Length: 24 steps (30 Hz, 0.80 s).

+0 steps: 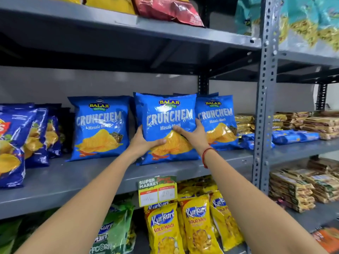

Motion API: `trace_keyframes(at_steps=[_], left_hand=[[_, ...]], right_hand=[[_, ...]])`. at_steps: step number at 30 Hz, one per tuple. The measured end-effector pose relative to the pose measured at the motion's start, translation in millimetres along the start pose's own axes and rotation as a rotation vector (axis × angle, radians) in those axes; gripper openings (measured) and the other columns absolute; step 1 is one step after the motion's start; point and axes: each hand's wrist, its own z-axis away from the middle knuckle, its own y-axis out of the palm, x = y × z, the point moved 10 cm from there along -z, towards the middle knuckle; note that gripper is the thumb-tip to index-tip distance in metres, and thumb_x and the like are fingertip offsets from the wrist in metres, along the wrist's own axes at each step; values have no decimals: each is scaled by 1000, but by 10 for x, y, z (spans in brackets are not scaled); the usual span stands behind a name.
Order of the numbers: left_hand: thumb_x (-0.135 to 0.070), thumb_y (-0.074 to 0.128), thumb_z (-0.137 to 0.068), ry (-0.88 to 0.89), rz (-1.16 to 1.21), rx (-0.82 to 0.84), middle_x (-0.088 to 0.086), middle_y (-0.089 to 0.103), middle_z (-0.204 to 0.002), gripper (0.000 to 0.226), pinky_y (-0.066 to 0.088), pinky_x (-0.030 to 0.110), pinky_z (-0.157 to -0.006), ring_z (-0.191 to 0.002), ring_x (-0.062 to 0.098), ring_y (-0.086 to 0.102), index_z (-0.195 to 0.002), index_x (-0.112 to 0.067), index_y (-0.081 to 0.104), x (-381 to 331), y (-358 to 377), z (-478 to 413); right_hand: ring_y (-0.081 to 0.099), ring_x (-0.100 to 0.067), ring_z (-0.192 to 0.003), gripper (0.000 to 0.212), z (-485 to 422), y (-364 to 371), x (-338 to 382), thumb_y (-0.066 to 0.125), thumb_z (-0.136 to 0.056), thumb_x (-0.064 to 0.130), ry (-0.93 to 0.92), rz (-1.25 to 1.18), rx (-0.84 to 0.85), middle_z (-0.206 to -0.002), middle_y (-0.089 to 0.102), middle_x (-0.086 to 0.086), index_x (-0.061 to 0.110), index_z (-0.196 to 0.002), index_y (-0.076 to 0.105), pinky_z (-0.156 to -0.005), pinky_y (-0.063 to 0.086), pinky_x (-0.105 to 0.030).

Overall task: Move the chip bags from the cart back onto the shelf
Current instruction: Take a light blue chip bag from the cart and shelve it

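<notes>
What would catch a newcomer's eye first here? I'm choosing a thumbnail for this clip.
The bright blue Crunchem bag at centre, upright on the grey middle shelf, gripped by the left hand and right hand. Matching bags flank it. Below, yellow Kurkure packs sit under a price tag.

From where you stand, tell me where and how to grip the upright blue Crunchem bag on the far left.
Take the left blue Crunchem bag by both side edges, low down, from the front. It stands upright facing out with open grey shelf before it and gaps either side.
</notes>
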Motion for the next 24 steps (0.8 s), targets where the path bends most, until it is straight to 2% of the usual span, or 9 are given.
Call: trace_keyframes(at_steps=[5,8,11,13,15,16,17,21,24], left_hand=[[-36,84,-59,-66,-85,28,4,41,-143,107,39,38,-103,-124,22,45,-143,-17,19,163,18,-34],[-34,82,-63,-44,-160,-79,9,27,-151,109,30,41,-109,-135,25,31,-145,-15,13,104,-67,28],[-32,75,-72,169,-260,-318,12,36,-143,86,31,40,-107,-131,28,35,-141,-15,26,-258,-138,275],[-27,69,-77,335,-263,-389,11,45,-132,65,32,32,-101,-124,26,41,-133,-14,39,-544,5,488],[-24,66,-79,441,-216,-344,9,52,-124,50,38,31,-98,-118,22,48,-125,-14,49,-740,306,650],[-23,65,-79,481,-179,-300,7,55,-119,45,43,34,-95,-113,20,51,-121,-14,52,-811,496,727],[-24,64,-78,510,-138,-247,4,58,-114,41,47,35,-91,-109,17,54,-117,-14,55,-856,705,809],[-22,67,-77,482,7,11,-6,60,-103,32,49,16,-74,-98,4,56,-109,-17,61,-751,1706,1192],[-24,66,-75,417,18,224,2,65,-102,32,51,27,-76,-96,14,60,-105,-15,63,-385,2609,1533]], right_hand=[[39,-26,-137,93,-1,-6,-134,75,-72,47,-30,32,-35,-150,39,-7,17,-146,28,-108,36,-38],[47,-27,-127,83,74,-133,-200,72,-77,44,-54,54,-63,-136,51,-12,14,-144,32,-101,40,-35],[56,-23,-111,70,265,-372,-161,69,-82,42,-108,44,-121,-114,56,-5,13,-139,40,-97,48,-40],[59,-19,-104,58,439,-600,-149,68,-83,39,-132,30,-178,-112,58,-3,14,-131,47,-93,51,-32],[61,-11,-94,46,668,-874,-170,69,-83,35,-163,19,-249,-108,63,-2,15,-122,53,-81,50,-14],[60,-8,-89,40,793,-1026,-213,69,-83,34,-169,28,-288,-104,64,0,17,-117,55,-76,48,-11],[60,-5,-85,35,931,-1176,-273,69,-84,33,-164,38,-323,-101,64,1,18,-113,57,-73,47,-10],[62,-3,-82,26,1564,-1840,-783,69,-85,29,-62,92,-451,-98,66,0,15,-106,60,-71,48,-11],[62,-6,-82,26,2183,-2353,-1397,68,-86,28,90,157,-551,-92,66,2,11,-105,63,-72,49,-12]])
